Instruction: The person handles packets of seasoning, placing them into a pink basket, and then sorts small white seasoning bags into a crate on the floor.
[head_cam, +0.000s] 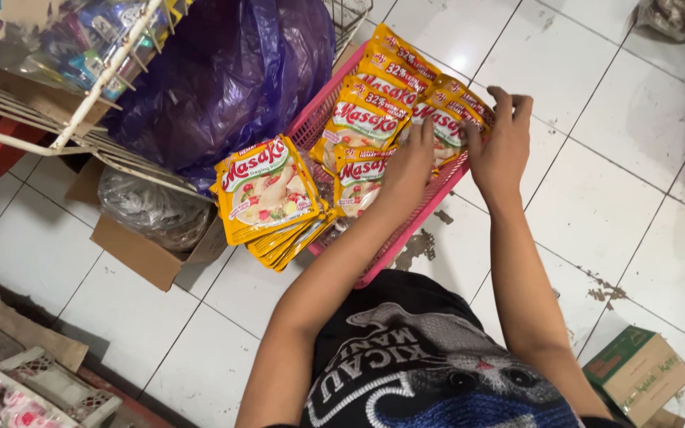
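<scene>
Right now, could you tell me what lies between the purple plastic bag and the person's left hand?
The head view shows yellow seasoning sachets overhanging the pink plastic basket between purple plastic bag and left hand.

Probably a small shop: stacked seasoning sachets point(267, 190) in a pink basket point(406, 238), white wire rack point(81, 119).

Black tee point(406, 349) – grey-white cat graphic with pale lettering, blue band across the lower print – bare forearms, no sleeves.
</scene>
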